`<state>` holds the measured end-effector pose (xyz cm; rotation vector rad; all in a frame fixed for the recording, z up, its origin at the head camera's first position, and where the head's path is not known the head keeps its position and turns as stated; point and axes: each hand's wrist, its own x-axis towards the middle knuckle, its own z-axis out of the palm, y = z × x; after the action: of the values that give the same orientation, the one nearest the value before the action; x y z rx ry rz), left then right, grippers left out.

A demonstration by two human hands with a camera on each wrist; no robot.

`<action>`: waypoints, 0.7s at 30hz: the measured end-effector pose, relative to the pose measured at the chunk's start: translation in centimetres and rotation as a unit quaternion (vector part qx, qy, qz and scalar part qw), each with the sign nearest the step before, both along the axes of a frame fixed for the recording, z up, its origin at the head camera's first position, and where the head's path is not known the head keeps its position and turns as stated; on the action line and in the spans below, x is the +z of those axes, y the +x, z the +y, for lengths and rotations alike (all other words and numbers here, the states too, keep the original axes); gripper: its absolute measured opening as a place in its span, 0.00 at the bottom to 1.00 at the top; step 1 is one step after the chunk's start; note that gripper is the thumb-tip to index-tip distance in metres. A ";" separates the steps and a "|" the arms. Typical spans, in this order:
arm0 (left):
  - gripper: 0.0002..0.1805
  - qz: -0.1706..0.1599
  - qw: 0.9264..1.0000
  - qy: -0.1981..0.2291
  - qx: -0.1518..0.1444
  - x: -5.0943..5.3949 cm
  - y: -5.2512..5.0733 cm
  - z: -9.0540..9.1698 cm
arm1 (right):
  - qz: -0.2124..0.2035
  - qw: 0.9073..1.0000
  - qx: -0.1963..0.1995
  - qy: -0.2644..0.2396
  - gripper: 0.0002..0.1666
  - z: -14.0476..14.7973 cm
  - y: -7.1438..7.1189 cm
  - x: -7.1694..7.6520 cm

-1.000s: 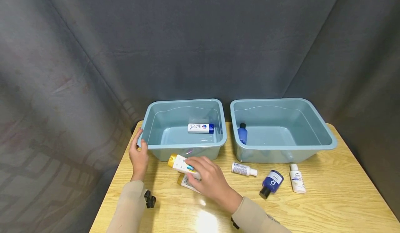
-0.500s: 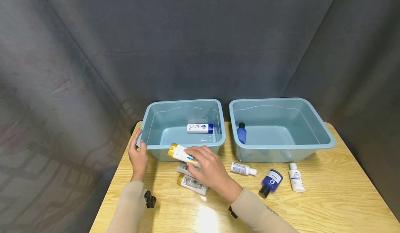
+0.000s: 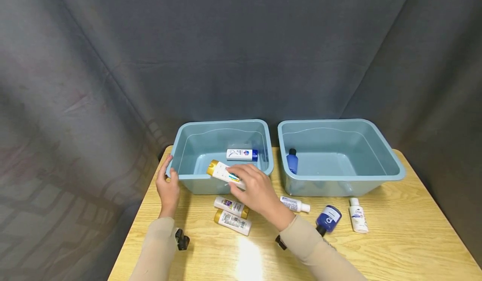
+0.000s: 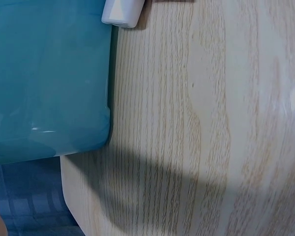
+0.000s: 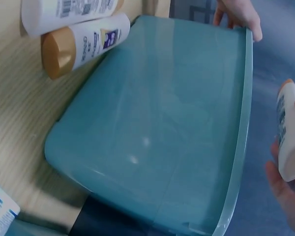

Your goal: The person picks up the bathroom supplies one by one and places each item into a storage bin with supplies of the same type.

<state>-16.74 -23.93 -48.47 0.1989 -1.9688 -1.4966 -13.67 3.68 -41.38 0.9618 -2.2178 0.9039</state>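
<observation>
My right hand point(image 3: 260, 191) pinches a white shampoo bottle point(image 3: 221, 171) with a gold cap. It is held above the front rim of the left blue-grey plastic bin point(image 3: 196, 176). In the right wrist view this bottle point(image 5: 290, 132) shows at the right edge, between thumb and fingers. My left hand point(image 3: 168, 192) grips the same bin's front left corner at the rim. Inside that bin lies a white bottle point(image 3: 240, 154) with a blue cap. Two more white, gold-capped bottles, one label up point(image 3: 230, 205) and one barcode up point(image 3: 234, 223), lie in front of it.
A second bin point(image 3: 339, 178) stands to the right, with a blue bottle point(image 3: 292, 163) in it. Before it lie a small white bottle point(image 3: 295, 204), a dark blue bottle point(image 3: 330, 218) with a black cap, and a white bottle point(image 3: 357, 218). A grey curtain point(image 3: 233, 55) hangs behind.
My right hand has lifted the gold-capped bottle from low before the left bin up to its front rim. The two bottles beneath have come into full view. My left hand stays put.
</observation>
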 end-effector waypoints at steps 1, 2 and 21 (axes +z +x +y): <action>0.24 0.002 1.000 0.000 -0.001 0.0 0.0 0.0 | -0.002 1.000 -0.001 0.004 0.21 0.1 -0.2 0.0; 0.24 0.002 1.000 0.000 -0.002 0.2 0.1 0.1 | -0.005 1.000 -0.002 0.007 0.21 0.1 -0.3 0.1; 0.24 0.002 1.000 -0.001 0.000 1.1 0.5 0.8 | -0.026 0.996 -0.021 0.080 0.22 0.9 -3.4 0.2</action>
<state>-16.27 -23.10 -47.39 0.1958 -1.9670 -1.4937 -17.09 4.58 -41.21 0.9702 -2.3756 0.7496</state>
